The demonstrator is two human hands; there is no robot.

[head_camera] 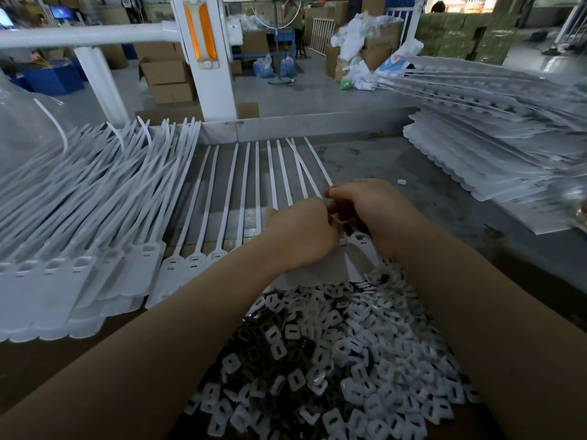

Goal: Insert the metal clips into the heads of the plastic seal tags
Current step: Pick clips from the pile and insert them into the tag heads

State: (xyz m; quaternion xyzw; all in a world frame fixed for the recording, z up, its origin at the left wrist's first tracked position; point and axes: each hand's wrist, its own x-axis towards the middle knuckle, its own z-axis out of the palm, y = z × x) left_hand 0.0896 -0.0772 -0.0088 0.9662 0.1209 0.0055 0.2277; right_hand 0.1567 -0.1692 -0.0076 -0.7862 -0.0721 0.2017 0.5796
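A person's two bare hands meet over a row of white plastic seal tags (222, 217) laid side by side on a grey table (413, 173), straps pointing away from the worker. The left hand (301, 230) is curled with its fingers bunched at the head of one tag; the right hand (371, 211) is curled just beside it, fingertips touching the left's. Each grip is closed down small, but whether either pinches a clip is hidden behind the knuckles (only the head of one tag (360, 241) shows, just below the right hand). Directly beneath both wrists, nearer the worker, lies a heaped pile of small white square pieces (365, 360) with slotted centres, and darker metal clips (254, 347) show through on the side under the left forearm. To the left of the left hand, a thick stack of tags (79, 217) fans out, flat heads toward the worker and straps splayed away. Well to the right of the right hand, another tall stack of flat white tag sheets (495, 147) rests on the table, scalloped edges facing the hands. A lone white piece (401, 182) lies on the table just beyond the right hand. Past the table stand a white metal frame (209, 74) and cardboard boxes (165, 77).
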